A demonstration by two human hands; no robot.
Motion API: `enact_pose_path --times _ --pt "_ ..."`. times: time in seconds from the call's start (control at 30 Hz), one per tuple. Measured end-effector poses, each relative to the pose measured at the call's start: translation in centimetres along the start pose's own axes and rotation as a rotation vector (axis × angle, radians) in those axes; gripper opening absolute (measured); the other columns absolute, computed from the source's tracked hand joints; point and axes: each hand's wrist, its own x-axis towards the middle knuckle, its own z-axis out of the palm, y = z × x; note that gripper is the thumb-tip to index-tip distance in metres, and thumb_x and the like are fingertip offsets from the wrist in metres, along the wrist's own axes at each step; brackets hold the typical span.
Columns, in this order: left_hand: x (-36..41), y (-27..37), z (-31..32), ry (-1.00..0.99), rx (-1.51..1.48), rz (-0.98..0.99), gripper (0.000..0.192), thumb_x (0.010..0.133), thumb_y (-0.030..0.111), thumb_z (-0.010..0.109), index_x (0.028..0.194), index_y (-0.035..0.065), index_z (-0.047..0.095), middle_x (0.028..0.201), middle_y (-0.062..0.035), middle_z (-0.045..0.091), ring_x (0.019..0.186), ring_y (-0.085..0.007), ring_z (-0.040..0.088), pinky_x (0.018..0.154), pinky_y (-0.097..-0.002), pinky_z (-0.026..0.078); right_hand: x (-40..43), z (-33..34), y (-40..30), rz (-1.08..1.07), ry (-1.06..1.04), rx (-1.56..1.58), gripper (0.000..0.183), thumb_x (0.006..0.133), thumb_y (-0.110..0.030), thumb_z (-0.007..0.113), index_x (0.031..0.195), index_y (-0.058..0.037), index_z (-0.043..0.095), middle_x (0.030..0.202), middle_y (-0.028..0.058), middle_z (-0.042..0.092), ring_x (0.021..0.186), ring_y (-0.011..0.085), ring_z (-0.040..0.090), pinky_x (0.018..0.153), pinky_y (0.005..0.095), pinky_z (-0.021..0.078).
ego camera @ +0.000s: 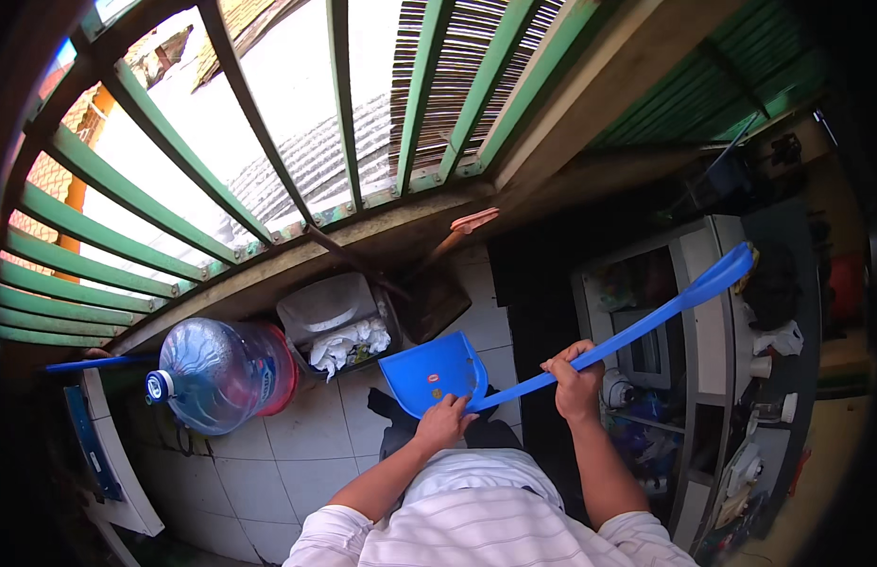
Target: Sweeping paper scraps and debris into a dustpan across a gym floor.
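Observation:
A blue plastic dustpan (424, 372) with a long blue handle (637, 326) is held across the front of my body. My right hand (574, 379) is wrapped around the handle at about a third of its length from the pan. At the base of the pan, my left hand (444, 425) grips the joint where handle and pan meet; its fingertips lie on the pan's edge. Small stickers show on the pan's surface. The handle slopes up to the right, and its far end overlaps the cabinet behind.
Past the pan stands an open trash bin (332, 312) with crumpled white plastic (350, 344) inside. Left of it, a large water bottle (215, 375) rests in a red base (282, 368). Green window bars (346, 106) run along the wall. A cabinet (708, 305) stands right of white floor tiles (304, 425).

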Motion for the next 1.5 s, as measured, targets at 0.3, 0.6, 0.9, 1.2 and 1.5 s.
enact_pose_path --times 0.3,0.6,0.9,1.2,1.5 --pt "13.4 13.8 3.6 -0.145 -0.187 0.126 0.056 0.077 0.029 0.068 0.122 0.0045 0.046 0.113 -0.0202 0.052 0.099 -0.0341 0.056 0.084 -0.0402 0.047 5.7 -13.4 10.0 -0.165 0.067 -0.317 0.017 0.067 -0.004 0.064 0.076 -0.0054 0.05 0.066 0.0055 0.054 0.06 0.0148 0.055 0.057 0.0303 0.0455" --pt "28.1 30.5 6.9 -0.125 -0.373 0.292 0.039 0.082 0.022 0.066 0.112 0.0005 0.054 0.11 -0.0111 0.058 0.098 -0.019 0.057 0.086 -0.0322 0.045 17.3 -24.1 17.5 -0.263 -0.002 -0.065 0.03 0.065 -0.016 0.073 0.089 -0.007 0.056 0.077 0.0098 0.059 0.069 0.0274 0.058 0.064 0.0365 0.0464" --pt "44.0 37.3 6.2 -0.068 -0.315 0.256 0.024 0.088 0.02 0.057 0.1 0.0 0.06 0.091 -0.0107 0.065 0.086 -0.0171 0.06 0.077 -0.0305 0.045 29.8 -31.3 8.7 -0.367 0.083 -0.572 0.043 0.066 -0.009 0.071 0.104 -0.0031 0.052 0.097 0.0165 0.057 0.086 0.0339 0.059 0.074 0.042 0.0472" --pt "61.4 38.3 6.0 -0.125 -0.227 0.244 0.02 0.087 0.019 0.057 0.095 0.0005 0.061 0.084 -0.0099 0.063 0.082 -0.0168 0.06 0.075 -0.0306 0.045 42.8 -40.8 2.8 -0.355 0.556 -0.508 0.019 0.071 -0.007 0.068 0.087 -0.003 0.057 0.076 0.0105 0.057 0.067 0.0254 0.059 0.06 0.0318 0.0474" --pt "75.1 43.9 6.8 -0.141 -0.199 0.402 0.016 0.084 0.018 0.06 0.086 0.0027 0.06 0.07 -0.0093 0.058 0.067 -0.022 0.057 0.062 -0.0331 0.044 49.5 -42.9 1.3 -0.316 0.851 -0.873 0.013 0.068 -0.003 0.066 0.073 -0.0083 0.056 0.056 0.0031 0.048 0.049 0.0202 0.048 0.045 0.0323 0.0393"
